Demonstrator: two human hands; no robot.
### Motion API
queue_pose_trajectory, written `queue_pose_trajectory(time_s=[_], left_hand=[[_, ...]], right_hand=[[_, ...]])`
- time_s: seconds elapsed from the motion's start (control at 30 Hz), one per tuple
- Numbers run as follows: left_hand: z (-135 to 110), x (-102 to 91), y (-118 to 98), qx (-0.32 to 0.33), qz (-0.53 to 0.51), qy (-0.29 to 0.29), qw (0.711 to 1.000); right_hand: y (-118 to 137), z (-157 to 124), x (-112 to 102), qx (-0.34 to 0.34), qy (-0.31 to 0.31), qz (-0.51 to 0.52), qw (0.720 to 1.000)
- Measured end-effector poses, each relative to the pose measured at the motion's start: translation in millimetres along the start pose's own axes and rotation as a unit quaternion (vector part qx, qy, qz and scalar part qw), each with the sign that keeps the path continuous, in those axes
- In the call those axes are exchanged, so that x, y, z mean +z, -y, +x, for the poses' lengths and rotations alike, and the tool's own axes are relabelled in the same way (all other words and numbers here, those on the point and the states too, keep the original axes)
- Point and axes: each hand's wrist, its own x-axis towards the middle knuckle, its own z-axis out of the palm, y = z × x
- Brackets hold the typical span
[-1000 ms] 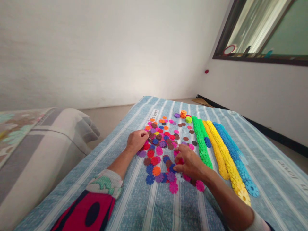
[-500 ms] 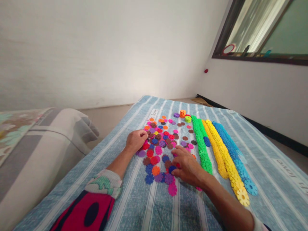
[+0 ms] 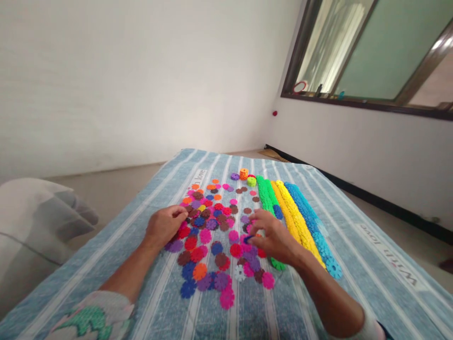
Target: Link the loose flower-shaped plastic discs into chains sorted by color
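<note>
A dark blue notched disc [image 3: 248,239] sits at the right hand [image 3: 273,234]'s fingertips, pinched between the thumb and the bent fingers, with the other fingers slightly apart above it. The left hand [image 3: 163,227] is curled at the near-left edge of the scattered discs, thumb and forefinger pressed together; whether they grip anything I cannot tell. Just below those left fingers lies a purple disc [image 3: 175,245]. Loose flower-shaped discs [image 3: 205,236] spread between both hands' fingers over a striped blue cloth [image 3: 155,302]. A pale grey-blue disc [image 3: 239,272] lies nearer the wearer than the right fingertips. Right of those fingers run overlapping rows of green discs [image 3: 265,196], partly behind the hand, then yellow discs [image 3: 293,219], then blue discs [image 3: 311,219]. Well beyond the fingertips stands an orange stack [image 3: 244,174].
</note>
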Motion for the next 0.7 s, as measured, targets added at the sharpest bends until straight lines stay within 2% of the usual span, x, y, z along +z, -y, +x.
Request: queue_pose_trajectory(time_s=[0.1,0.17,0.3,0.43,0.7], left_hand=[[0.5,0.6,1.2,-0.005,-0.002,-0.001,1.0],[0.2,0.6,1.1,-0.007,-0.003,-0.002,1.0],[-1.1,-0.5,-0.4,-0.013,-0.002,-0.003,1.0],[-1.9,-1.6,-2.4,-0.013,-0.004,-0.001,1.0],[-1.7,-1.5,-3.2,-0.015,-0.002,-0.003,1.0]], right_hand=[[-45.1,1.2,-29.6,0.059,-0.037,-0.056,0.996],[-74.8,1.0,-42.1,0.09,-0.044,-0.086,0.991],[-113.5,-1.1,-45.2,0.131,-0.03,-0.127,0.983],[-126.1,-1.5,-36.8,0.142,0.0,-0.145,0.979],[-132.0,4.5,-31.1,0.152,0.036,-0.175,0.972]])
